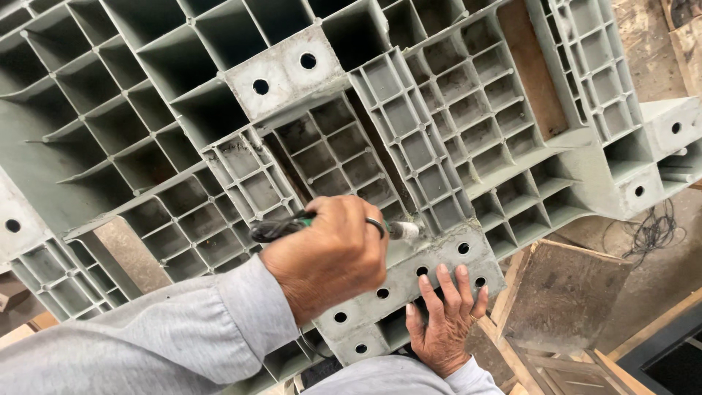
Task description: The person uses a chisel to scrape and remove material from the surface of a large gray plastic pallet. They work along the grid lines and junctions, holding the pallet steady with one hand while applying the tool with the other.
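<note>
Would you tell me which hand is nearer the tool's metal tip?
Left. The left hand grips the tool, just left of its tip; the right hand lies flat on the pallet below the tip.

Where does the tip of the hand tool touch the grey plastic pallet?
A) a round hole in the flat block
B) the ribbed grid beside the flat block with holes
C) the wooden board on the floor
B: the left hand presses the green-handled tool's tip against the ribbed grid of the grey plastic pallet, beside the flat holed block.
</note>
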